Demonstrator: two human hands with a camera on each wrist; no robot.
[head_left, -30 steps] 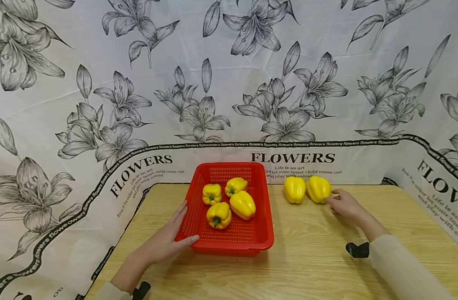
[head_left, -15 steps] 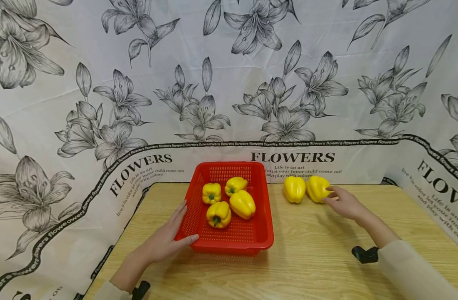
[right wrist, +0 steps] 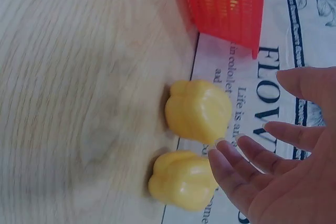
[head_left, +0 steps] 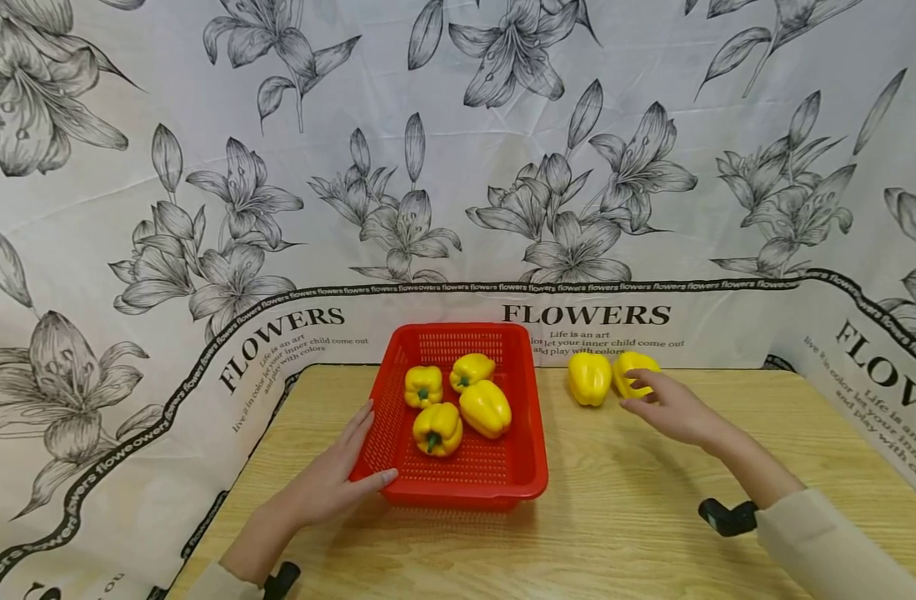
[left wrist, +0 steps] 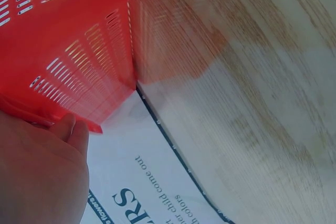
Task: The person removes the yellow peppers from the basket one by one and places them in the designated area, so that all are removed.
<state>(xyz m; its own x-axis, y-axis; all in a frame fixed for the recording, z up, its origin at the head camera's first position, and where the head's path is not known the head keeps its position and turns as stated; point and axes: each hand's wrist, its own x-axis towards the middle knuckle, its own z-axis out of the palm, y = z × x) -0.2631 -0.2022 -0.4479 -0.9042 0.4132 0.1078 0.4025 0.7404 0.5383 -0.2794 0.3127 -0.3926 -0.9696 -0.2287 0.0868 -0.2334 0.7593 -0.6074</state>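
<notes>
In the head view my left hand (head_left: 326, 483) rests along the left side of the red basket (head_left: 528, 467), its thumb lying over the front rim. The left wrist view shows fingertips at the basket's rim. Several yellow bell peppers lie in the basket, one (head_left: 437, 430) nearest the front. Two more sit side by side on the table: a left bell pepper (head_left: 589, 380) and a right bell pepper (head_left: 633, 364). My right hand (head_left: 675, 410) hovers just in front of the right one, partly covering it, fingers spread and holding nothing. The right wrist view shows both peppers beyond the fingertips.
The wooden table (head_left: 608, 517) meets a white, flower-printed cloth (head_left: 427, 312) hanging at the back and sides. The basket's back wall stands close to this cloth, as do the two loose peppers.
My right hand has moved left from beside the right bell pepper to in front of it, and its fingers have spread. My left hand, the basket and the peppers have stayed put.
</notes>
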